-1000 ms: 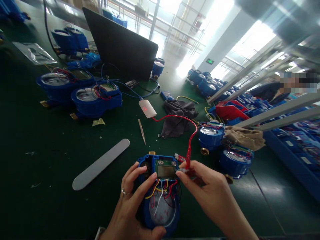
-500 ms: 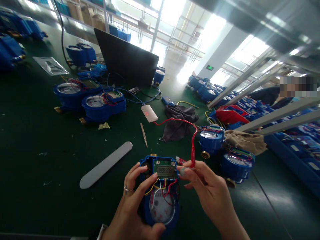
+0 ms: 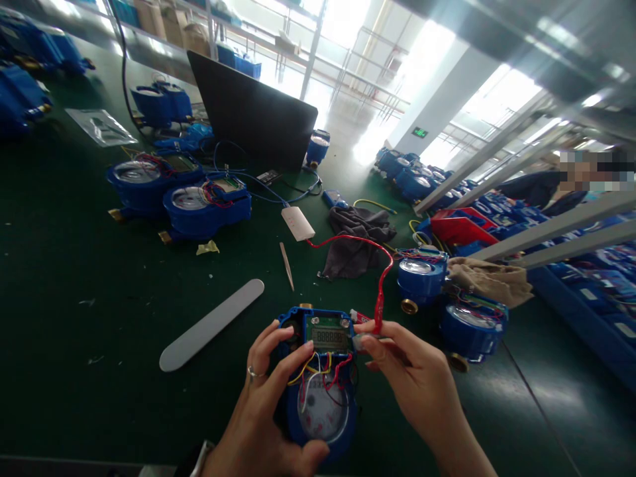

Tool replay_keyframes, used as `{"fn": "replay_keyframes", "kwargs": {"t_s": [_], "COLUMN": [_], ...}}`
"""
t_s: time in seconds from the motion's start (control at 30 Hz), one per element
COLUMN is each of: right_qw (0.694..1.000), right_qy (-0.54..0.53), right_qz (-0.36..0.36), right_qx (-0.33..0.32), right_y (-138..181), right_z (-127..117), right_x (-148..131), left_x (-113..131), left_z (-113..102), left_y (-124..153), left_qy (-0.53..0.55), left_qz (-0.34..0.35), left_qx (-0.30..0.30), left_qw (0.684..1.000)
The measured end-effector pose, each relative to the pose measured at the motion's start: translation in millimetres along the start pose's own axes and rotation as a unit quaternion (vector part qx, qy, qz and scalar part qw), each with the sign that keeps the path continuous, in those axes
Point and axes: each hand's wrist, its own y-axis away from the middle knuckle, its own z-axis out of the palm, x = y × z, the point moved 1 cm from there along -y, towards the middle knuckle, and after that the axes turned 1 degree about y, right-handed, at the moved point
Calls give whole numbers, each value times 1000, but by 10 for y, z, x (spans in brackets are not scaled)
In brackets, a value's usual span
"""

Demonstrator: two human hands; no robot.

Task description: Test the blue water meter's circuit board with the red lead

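Note:
A blue water meter with an open top, a small display and red, yellow and white wires lies near the front of the green table. My left hand wraps round its left side, thumb under the dial, fingers on the wires. My right hand pinches a small connector at the end of a red cable, held against the meter's right edge beside the display. The cable runs back to a white box.
A grey flat strip and a thin stick lie left of the meter. More blue meters stand left and right, with a dark cloth, a beige cloth, a black laptop and another person at far right.
The meter's display, blank a second ago, now shows digits. The red light on the white box has gone out. My hands have barely moved; the view shifted slightly.

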Motion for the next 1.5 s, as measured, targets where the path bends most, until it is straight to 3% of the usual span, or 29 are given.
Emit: {"fn": "replay_keyframes", "kwargs": {"t_s": [0.63, 1.5], "right_qw": [1000, 1000], "right_qy": [0, -19], "right_qz": [13, 23], "right_qx": [-8, 5], "right_y": [-28, -12], "right_z": [-4, 5], "right_x": [-57, -40], "left_x": [19, 12], "left_z": [-88, -89], "left_y": [-38, -32], "left_qy": [-63, -53], "left_qz": [35, 27], "left_qx": [-21, -17], "left_qw": [997, 998]}}
